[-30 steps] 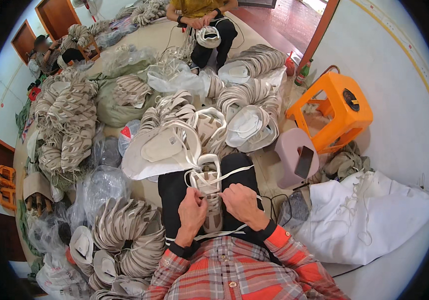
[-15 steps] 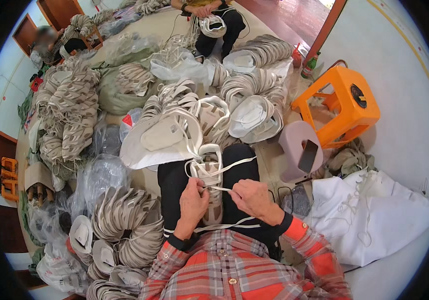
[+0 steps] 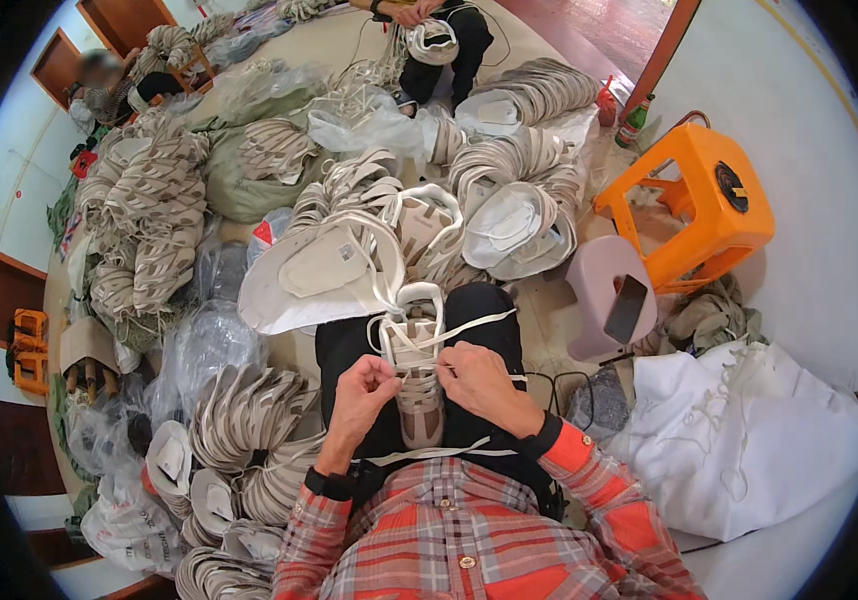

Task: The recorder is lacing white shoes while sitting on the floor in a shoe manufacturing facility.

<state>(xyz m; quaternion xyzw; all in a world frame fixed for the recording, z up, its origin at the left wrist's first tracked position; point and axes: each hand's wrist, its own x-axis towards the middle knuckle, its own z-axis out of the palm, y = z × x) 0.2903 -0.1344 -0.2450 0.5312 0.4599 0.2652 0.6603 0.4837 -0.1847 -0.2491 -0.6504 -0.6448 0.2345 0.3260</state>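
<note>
A beige and white shoe upper (image 3: 421, 420) lies lengthwise between my thighs, its toe toward me. A cream shoelace (image 3: 477, 325) runs through its eyelets, with loose ends trailing over my dark trousers. At the left edge of the lacing, my left hand (image 3: 361, 398) is closed in a pinch on the lace. My right hand (image 3: 484, 382) pinches lace at the other edge, close against the upper. Just beyond my knees, a flat pale upper (image 3: 324, 268) is tied by lace to the one in my lap. Fingertips partly hide the lower eyelets.
Stacked shoe uppers (image 3: 249, 425) lie at my left, with more piles (image 3: 149, 200) farther off. An orange stool (image 3: 694, 210), a mauve stool (image 3: 594, 300) with a phone (image 3: 626, 308), and white cloth (image 3: 739, 440) are on the right. A co-worker (image 3: 439, 45) handles an upper ahead.
My right hand has come left, close to the shoe upper, where before it held the lace stretched out to the right. My left hand has shifted slightly left.
</note>
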